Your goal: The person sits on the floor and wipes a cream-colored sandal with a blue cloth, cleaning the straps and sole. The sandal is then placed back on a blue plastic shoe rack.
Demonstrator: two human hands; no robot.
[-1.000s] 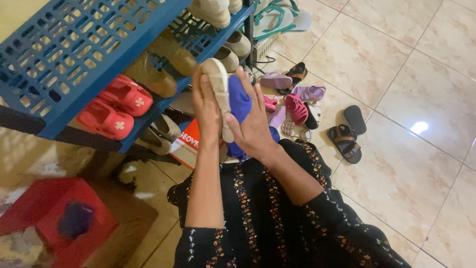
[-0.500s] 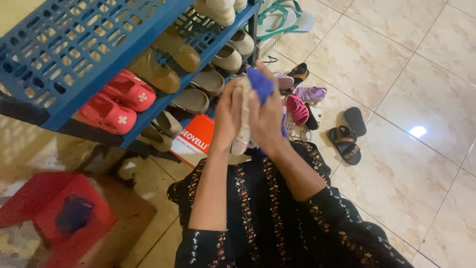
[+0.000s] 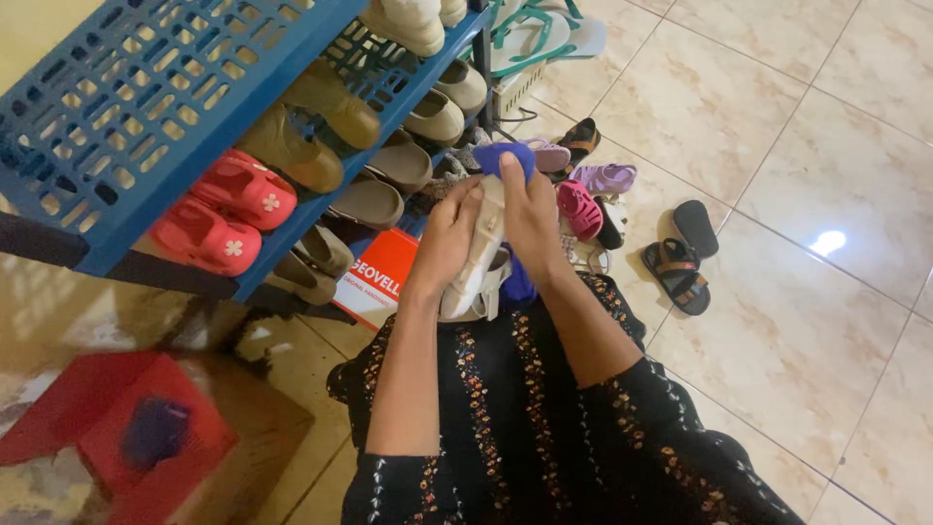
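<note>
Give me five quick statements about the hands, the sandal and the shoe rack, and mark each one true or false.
1. The left hand grips a cream sandal. True.
2. The right hand presses a yellow sponge to it. False: it holds a blue cloth.
3. Two red clogs sit on the blue rack. True.
4. The floor right of the hands holds only one shoe. False: several sandals lie there, including a pink one and a black and brown one.
5. The sandal rests on the rack. False: it is held above the lap.
</note>
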